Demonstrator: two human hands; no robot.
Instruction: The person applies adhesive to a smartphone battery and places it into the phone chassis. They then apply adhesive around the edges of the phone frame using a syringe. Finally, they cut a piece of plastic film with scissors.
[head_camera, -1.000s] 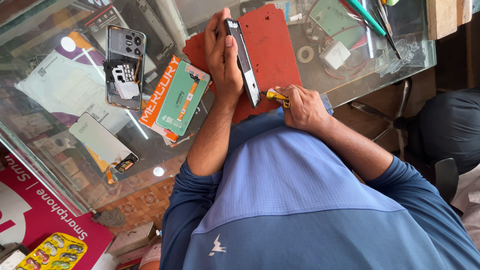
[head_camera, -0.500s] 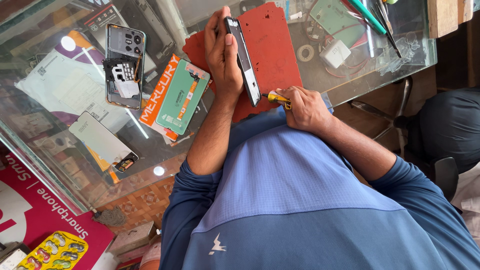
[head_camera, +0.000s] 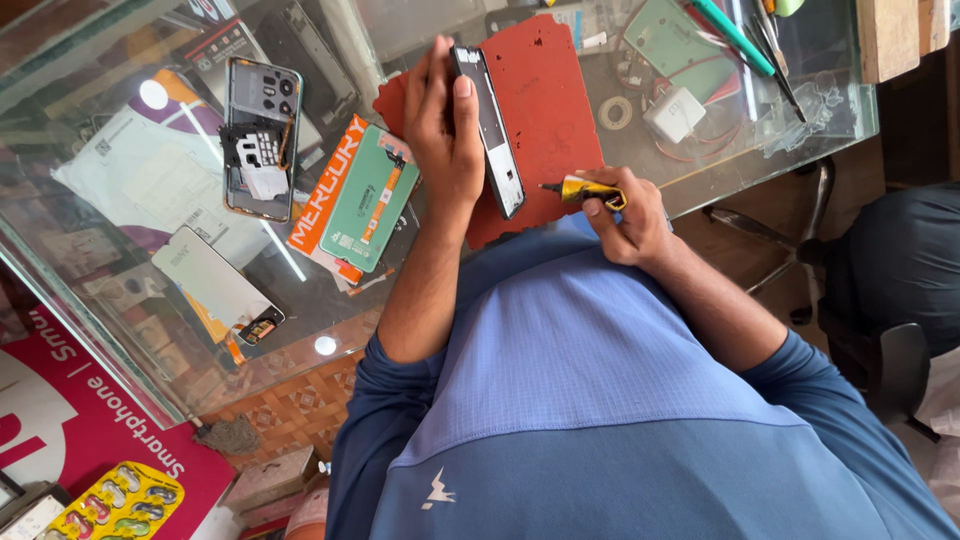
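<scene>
— What's the left hand got?

— A black phone frame, stood on its long edge. The fingers wrap over the back and the thumb presses the near face, so the grasp is firm. The frame sits above the red work mat, tilted slightly, its lower end pointing towards the person's chest.

— And the right hand?

— It's clenched round a small yellow-and-black glue tube. The dark nozzle points left, at the lower end of the frame, very near it; whether the tip actually touches, I can't tell from here.

— What's on the bench around them?

— It's a glass tabletop. Just left of the left hand lies an orange-and-white box with a green flat-cable part resting on it. Further left is an opened phone body, back cover off, camera cutouts at the top and white pieces lying inside. Nearer the table's edge lies a phone display panel, face down with a small flex at one corner.

— Anything on the far side?

— A white charger block with thin wires, a small roll of tape, and a teal-handled tool among other tools near the top. Below the table, at the lower left, sits a yellow tray of small oval compartments.
</scene>
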